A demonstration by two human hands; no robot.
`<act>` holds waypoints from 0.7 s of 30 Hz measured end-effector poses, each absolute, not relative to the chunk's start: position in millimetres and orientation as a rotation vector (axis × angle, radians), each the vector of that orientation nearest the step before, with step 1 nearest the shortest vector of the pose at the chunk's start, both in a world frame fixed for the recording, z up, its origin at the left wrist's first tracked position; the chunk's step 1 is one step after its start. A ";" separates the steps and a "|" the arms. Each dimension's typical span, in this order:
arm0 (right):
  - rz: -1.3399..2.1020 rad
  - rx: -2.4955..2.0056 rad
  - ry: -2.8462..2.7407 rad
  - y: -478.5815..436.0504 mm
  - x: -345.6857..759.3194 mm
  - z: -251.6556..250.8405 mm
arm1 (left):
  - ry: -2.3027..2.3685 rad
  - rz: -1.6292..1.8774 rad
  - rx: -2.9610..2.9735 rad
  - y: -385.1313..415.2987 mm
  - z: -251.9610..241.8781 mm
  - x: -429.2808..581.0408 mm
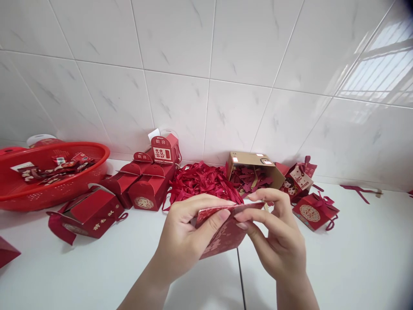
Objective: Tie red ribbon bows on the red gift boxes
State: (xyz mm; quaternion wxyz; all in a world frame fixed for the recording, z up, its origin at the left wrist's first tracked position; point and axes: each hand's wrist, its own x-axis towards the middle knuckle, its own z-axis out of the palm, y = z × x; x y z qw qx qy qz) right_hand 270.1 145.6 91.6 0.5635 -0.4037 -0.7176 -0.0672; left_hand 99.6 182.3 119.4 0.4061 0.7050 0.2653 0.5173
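A red patterned cardboard piece point(227, 237), which looks like a small gift box folded nearly flat, is held up over the white table. My left hand point(190, 232) grips its left side, thumb on the near face and fingers behind. At the upper right edge, my right hand point(277, 232) pinches the card between thumb and fingers. The two hands almost meet along the top edge. Part of the card's far side is hidden behind my fingers.
A red plastic basket point(97, 150) with wrapped sweets stands left. Several red gift boxes point(150, 185) sit beside a heap of red ribbons point(203, 178). An open brown carton point(248, 158) and more boxes point(314, 213) stand right, before the tiled wall point(180, 103).
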 end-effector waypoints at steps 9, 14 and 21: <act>0.120 -0.903 -1.377 155.5 258.1 82.6 | 0.703 1.399 1.822 181.5 111.1 106.4; 0.338 -0.977 -1.243 158.2 254.7 80.6 | 0.734 1.261 1.915 185.0 108.4 104.1; 0.139 -1.067 -1.054 165.8 267.2 76.6 | 1.184 0.860 1.963 199.1 111.6 88.7</act>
